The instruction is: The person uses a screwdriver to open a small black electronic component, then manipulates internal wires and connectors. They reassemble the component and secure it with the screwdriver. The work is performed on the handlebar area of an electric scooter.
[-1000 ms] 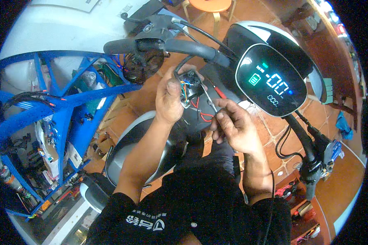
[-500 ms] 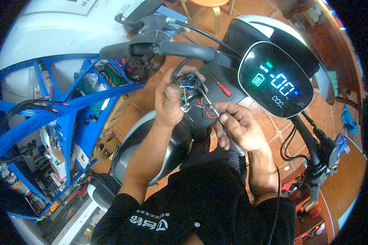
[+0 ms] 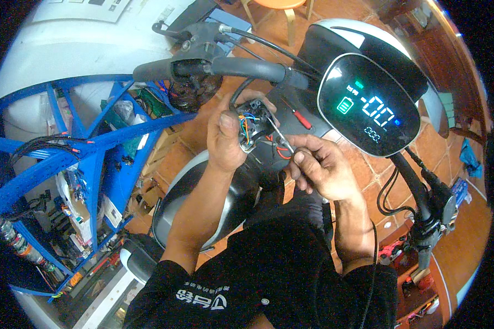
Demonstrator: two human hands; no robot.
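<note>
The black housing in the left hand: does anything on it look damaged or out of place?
The black housing in the left hand looks odd because it is open, its thin coloured wires exposed. Whether anything is damaged is too small to tell.

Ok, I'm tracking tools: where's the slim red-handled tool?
In the head view, the red-handled tool lies right of centre, between the open black plastic housing and glossy black display.

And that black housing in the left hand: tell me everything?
The black housing looks like plastic, its hollow side open toward the camera, with blue and orange wires inside. A dark cable curves down beside its upper end. The left hand holds it tilted below the handlebar; the right hand points a slim metal tool at it, though whether the tip touches is unclear.
</note>
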